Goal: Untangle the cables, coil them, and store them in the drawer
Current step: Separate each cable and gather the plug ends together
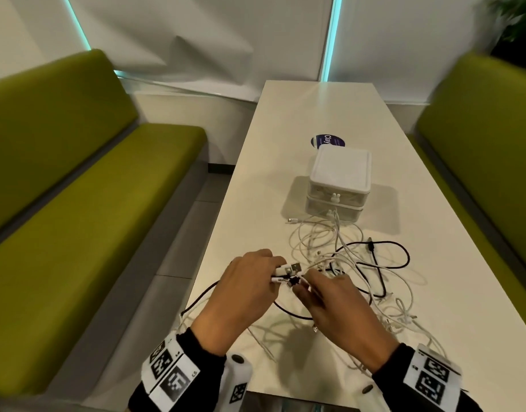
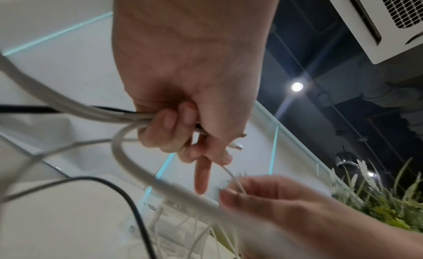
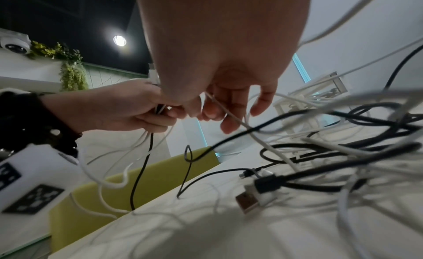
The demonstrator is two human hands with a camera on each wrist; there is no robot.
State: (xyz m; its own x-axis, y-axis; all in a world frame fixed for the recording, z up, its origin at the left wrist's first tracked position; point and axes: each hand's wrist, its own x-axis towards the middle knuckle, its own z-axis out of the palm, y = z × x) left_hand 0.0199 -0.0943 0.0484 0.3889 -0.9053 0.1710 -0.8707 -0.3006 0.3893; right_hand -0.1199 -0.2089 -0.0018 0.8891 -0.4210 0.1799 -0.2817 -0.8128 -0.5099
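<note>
You are clamping several white and black plug ends in your curled left hand as an anchor, while your right hand is pinching one thin white cable between thumb and fingertip, likely to draw it free of the loose tangle of white and black cables spreading across the white table toward the closed white two-drawer plastic box.

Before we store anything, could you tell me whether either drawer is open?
No, both drawers of the white drawer unit sit flush and closed.
</note>
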